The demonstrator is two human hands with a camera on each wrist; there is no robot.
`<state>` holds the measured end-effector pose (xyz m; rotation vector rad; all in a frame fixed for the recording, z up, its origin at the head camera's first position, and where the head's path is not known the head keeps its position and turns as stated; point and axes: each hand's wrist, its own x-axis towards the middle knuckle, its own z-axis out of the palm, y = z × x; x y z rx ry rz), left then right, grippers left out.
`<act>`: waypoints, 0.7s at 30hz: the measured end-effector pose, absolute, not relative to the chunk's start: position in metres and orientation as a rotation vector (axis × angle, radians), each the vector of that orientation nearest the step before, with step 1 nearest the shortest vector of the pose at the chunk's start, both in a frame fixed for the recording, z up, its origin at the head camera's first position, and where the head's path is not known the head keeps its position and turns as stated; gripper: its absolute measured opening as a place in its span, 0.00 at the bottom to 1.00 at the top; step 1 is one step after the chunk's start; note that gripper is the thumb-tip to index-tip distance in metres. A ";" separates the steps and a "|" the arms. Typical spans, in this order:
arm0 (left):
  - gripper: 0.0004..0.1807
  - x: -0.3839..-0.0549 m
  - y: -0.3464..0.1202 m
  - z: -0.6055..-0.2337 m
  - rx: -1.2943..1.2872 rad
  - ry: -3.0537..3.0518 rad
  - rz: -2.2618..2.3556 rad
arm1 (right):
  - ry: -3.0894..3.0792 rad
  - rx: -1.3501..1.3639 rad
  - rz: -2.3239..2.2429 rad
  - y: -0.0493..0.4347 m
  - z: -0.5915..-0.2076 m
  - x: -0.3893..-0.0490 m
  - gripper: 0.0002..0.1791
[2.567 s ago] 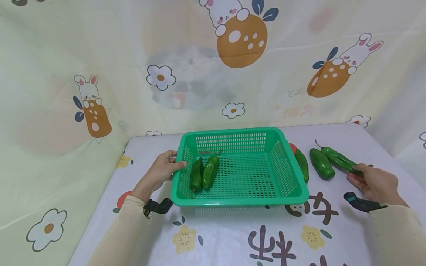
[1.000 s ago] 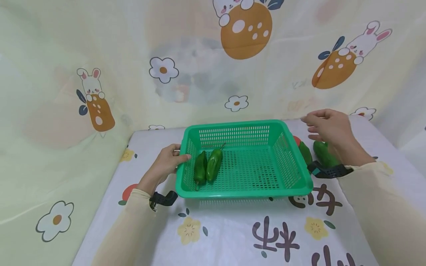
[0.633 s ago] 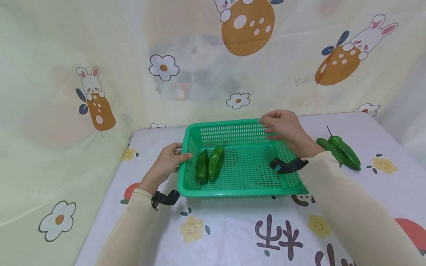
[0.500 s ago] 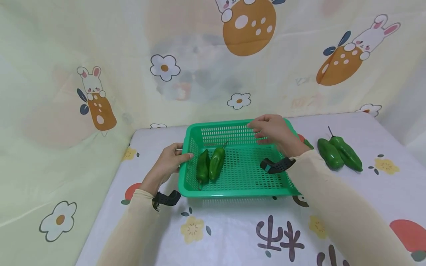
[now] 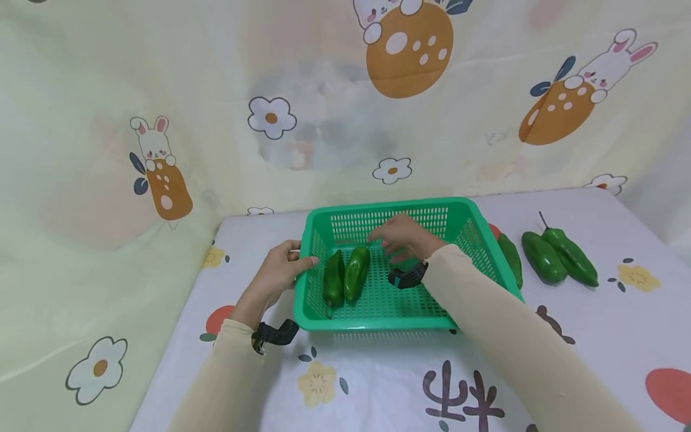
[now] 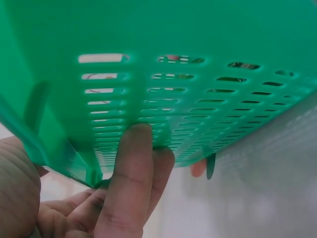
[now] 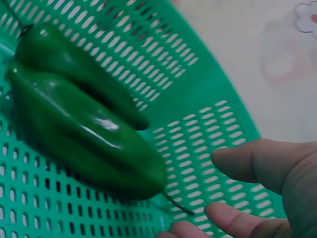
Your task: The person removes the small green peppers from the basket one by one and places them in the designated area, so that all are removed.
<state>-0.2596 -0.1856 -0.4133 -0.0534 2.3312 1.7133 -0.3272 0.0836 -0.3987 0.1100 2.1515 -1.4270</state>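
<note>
My left hand (image 5: pixel 275 270) grips the left rim of a green plastic basket (image 5: pixel 378 326), thumb over the edge; in the left wrist view its fingers (image 6: pixel 131 178) press the slotted outer wall. Two green peppers lie side by side at the basket's left end: a darker pepper (image 5: pixel 333 282) and a glossier one (image 5: pixel 357 275). Inside the basket, my right hand (image 5: pixel 402 237) is beside the glossy pepper's stem. The right wrist view shows thumb and index finger apart near that thin stem (image 7: pixel 178 204), nothing between them.
On the table right of the basket, a plump green pepper (image 5: pixel 544 258) touches a long one (image 5: pixel 572 257). Another green pepper (image 5: pixel 510 258) lies close against the basket's right side, partly hidden. A patterned curtain (image 5: pixel 324 156) hangs behind.
My right hand has let go of the long pepper on the right, which lies against the plump one. It has moved left and down into the basket. The left hand keeps its grip.
</note>
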 end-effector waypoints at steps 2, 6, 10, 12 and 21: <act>0.26 -0.258 -0.185 -0.415 -0.054 2.323 1.720 | 2.169 0.096 -1.393 0.079 -0.403 -0.326 0.31; 0.26 -0.256 -0.183 -0.418 -0.062 2.306 1.740 | 2.181 0.073 -1.340 0.074 -0.414 -0.326 0.29; 0.25 -0.254 -0.183 -0.419 -0.066 2.307 1.753 | 2.167 0.061 -1.311 0.068 -0.423 -0.327 0.32; 0.25 -0.254 -0.183 -0.419 -0.053 2.313 1.755 | 2.166 0.056 -1.296 0.065 -0.426 -0.328 0.34; 0.26 -0.256 -0.183 -0.414 -0.030 2.336 1.741 | 2.169 0.036 -1.273 0.054 -0.425 -0.325 0.31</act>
